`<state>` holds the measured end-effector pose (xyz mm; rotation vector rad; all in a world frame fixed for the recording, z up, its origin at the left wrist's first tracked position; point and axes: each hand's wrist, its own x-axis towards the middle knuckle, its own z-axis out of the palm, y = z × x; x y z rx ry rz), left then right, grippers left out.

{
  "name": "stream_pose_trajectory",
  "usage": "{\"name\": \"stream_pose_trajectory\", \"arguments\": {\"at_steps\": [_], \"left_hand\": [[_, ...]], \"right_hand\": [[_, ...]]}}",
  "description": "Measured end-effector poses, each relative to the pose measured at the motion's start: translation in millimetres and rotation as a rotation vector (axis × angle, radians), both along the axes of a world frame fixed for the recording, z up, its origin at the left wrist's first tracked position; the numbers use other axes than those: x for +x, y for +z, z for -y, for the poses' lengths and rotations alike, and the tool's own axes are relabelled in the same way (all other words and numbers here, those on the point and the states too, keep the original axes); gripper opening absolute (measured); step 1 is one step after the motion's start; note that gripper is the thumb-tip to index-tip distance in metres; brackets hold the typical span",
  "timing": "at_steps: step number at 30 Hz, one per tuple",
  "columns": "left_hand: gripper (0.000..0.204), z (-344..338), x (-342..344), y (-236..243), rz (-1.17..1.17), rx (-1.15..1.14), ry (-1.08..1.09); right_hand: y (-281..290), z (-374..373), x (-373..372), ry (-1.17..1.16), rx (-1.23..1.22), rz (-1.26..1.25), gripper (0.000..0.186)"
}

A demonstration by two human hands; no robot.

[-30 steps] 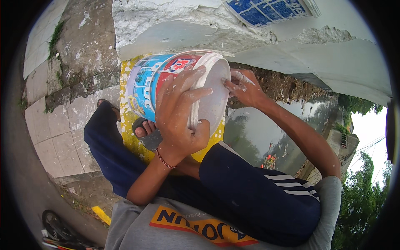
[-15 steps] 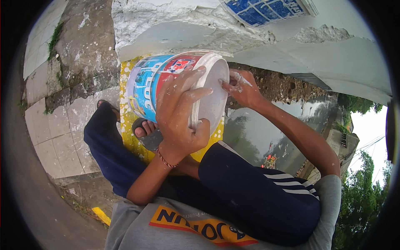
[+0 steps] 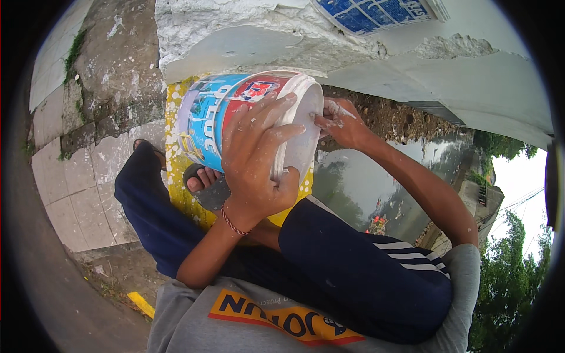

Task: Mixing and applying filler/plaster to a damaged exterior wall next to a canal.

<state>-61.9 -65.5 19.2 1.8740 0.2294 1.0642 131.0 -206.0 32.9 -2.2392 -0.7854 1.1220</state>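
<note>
Left grip (image 3: 250, 156) is closed on the bucket (image 3: 206, 117), fingers fanned across its printed side and over the pale rim (image 3: 282, 115), thumb hooked at the near edge! And look across to the right grip (image 3: 344, 123): bent fingers, white-smeared, thumb right up against the far edge of the bucket's round white end. Is it pinching something there? Cannot tell, the fingertips hide it.

What a spot for this bucket: tipped on its side on a yellow ledge (image 3: 173, 115) dotted with white, its white end facing right, its blue, red and white print turned up between the wall (image 3: 235, 53) and the person's legs. Just below it, bare toes poke from a dark sandal (image 3: 215, 197) on that same ledge. White specks all over the left grip, and a corded bracelet (image 3: 234, 223) sits at that wrist.

Dark trousers (image 3: 353, 276) with pale stripes fold in close underneath, a grey shirt (image 3: 182, 317) below them. Over to the right, past the ledge, grey water (image 3: 406, 182) with red scraps (image 3: 376, 225) on it, and trees (image 3: 509, 276) farther out. On the left, paving (image 3: 76, 194), and lower down a yellow strip (image 3: 141, 305) lies on the ground. Up top, a blue panel (image 3: 371, 15) by the rough white wall.
</note>
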Motion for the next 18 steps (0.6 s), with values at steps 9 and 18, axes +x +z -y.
{"name": "stream_pose_trajectory", "arguments": {"at_steps": [9, 18], "left_hand": [[0.046, -2, 0, 0, 0.013, 0.002, -0.014], [0.041, -2, 1, 0, 0.019, -0.007, 0.005]], "right_hand": [[-1, -1, 0, -0.02, -0.022, -0.017, 0.027], [10, -6, 3, 0.02, -0.038, -0.102, 0.023]]}}
